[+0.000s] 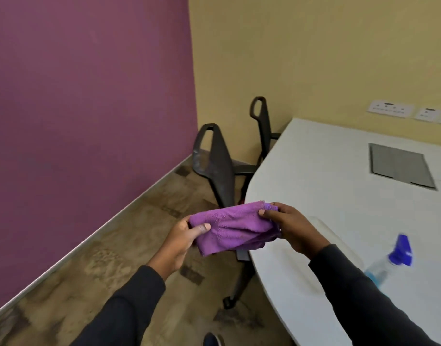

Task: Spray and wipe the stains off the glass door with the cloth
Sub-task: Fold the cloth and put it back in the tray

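The big white table (326, 196) stands at the right. The purple cloth (233, 227) hangs in the air just past its edge, held at both ends. It looks soft, light and floppy, so pinching the ends works well. The left hand (182, 239) and right hand (289, 227) have their fingers closed on it. The spray bottle (389, 260) on the table holds some blue liquid.

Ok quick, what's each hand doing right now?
Left hand: closed on one end of the purple cloth.
Right hand: closed on the cloth's other end.
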Available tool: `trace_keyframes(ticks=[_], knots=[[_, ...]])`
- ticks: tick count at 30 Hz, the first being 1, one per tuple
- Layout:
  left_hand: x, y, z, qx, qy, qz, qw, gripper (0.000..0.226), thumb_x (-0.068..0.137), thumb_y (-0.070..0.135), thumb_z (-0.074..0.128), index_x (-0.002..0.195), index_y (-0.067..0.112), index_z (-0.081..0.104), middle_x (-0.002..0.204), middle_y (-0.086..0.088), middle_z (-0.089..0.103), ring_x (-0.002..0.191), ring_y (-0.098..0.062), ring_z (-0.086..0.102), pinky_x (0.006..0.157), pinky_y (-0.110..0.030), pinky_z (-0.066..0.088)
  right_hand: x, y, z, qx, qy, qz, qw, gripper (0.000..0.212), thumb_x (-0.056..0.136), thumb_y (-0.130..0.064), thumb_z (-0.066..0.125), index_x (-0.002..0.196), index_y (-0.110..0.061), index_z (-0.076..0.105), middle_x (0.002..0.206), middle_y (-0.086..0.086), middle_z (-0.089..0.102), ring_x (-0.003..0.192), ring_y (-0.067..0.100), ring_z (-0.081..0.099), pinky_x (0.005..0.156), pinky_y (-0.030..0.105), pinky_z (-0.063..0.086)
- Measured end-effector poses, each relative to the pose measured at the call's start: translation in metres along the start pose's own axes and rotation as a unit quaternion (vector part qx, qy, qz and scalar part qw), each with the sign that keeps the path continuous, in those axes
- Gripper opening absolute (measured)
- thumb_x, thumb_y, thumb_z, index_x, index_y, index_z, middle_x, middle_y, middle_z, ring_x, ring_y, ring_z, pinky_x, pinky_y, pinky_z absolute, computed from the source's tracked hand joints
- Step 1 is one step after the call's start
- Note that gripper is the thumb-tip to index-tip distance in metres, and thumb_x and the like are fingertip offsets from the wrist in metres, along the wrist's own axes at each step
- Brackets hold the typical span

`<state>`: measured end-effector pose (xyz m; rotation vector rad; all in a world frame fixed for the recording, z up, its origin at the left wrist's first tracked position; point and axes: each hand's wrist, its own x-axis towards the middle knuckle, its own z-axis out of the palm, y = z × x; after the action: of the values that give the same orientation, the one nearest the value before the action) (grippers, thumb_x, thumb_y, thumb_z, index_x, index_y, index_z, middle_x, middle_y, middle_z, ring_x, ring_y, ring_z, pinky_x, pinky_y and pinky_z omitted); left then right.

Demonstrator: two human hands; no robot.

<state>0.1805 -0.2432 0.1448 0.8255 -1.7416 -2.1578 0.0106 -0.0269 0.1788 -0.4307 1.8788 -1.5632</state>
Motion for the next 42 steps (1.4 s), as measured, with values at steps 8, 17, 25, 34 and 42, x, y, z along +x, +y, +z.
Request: trace_keyframes(ticks=[8, 17, 25, 34, 42], knots=[[0.112, -0.019, 0.098, -0.044, -0.078, -0.094, 0.992, 0.021, 0.093, 0.014, 0.068, 0.114, 0.015, 0.066, 0.110, -0.010, 0.075, 0.096, -0.024, 0.072, 0.071, -0.034, 0.057, 0.052, 0.008, -0.093, -0.018, 0.141, 0.103, 0.985, 0.012, 0.095, -0.015, 0.061, 0.104, -0.013, 0.069, 0.092, 0.007, 0.069, 0.077, 0.023, 0.063, 0.060, 0.030, 0.052], [0.182, -0.053, 0.188, 0.048, -0.175, -0.163, 0.970, 0.014, 0.093, 0.013, 0.069, 0.106, 0.008, 0.066, 0.105, -0.016, 0.073, 0.090, -0.032, 0.074, 0.065, -0.037, 0.061, 0.098, 0.021, -0.169, -0.171, 0.254, 0.172, 0.936, 0.023, 0.090, -0.009, 0.060, 0.111, -0.013, 0.068, 0.104, 0.008, 0.069, 0.084, 0.021, 0.064, 0.064, 0.027, 0.053], [0.193, -0.082, 0.245, 0.130, -0.191, -0.190, 0.954, 0.015, 0.091, 0.012, 0.071, 0.100, 0.007, 0.059, 0.106, -0.017, 0.069, 0.093, -0.030, 0.073, 0.078, -0.040, 0.064, 0.122, 0.045, -0.205, -0.275, 0.260, 0.212, 0.901, 0.033, 0.090, -0.008, 0.061, 0.122, -0.016, 0.068, 0.122, 0.010, 0.067, 0.107, 0.028, 0.064, 0.084, 0.036, 0.057], [0.192, -0.101, 0.272, 0.201, -0.159, -0.199, 0.946, 0.021, 0.095, 0.009, 0.065, 0.113, -0.001, 0.063, 0.111, -0.018, 0.068, 0.090, -0.027, 0.071, 0.085, -0.042, 0.062, 0.145, 0.074, -0.215, -0.350, 0.214, 0.221, 0.885, 0.039, 0.090, -0.009, 0.060, 0.128, -0.014, 0.066, 0.131, 0.011, 0.066, 0.120, 0.029, 0.060, 0.088, 0.030, 0.048], [0.192, -0.116, 0.279, 0.390, -0.149, -0.108, 0.902, 0.064, 0.093, 0.030, 0.066, 0.148, 0.014, 0.039, 0.140, -0.013, 0.035, 0.118, -0.033, 0.055, 0.094, -0.038, 0.056, 0.136, 0.098, -0.216, -0.350, 0.266, 0.174, 0.881, 0.055, 0.097, -0.035, 0.066, 0.145, -0.016, 0.049, 0.134, 0.012, 0.063, 0.125, 0.028, 0.058, 0.102, 0.033, 0.045]])
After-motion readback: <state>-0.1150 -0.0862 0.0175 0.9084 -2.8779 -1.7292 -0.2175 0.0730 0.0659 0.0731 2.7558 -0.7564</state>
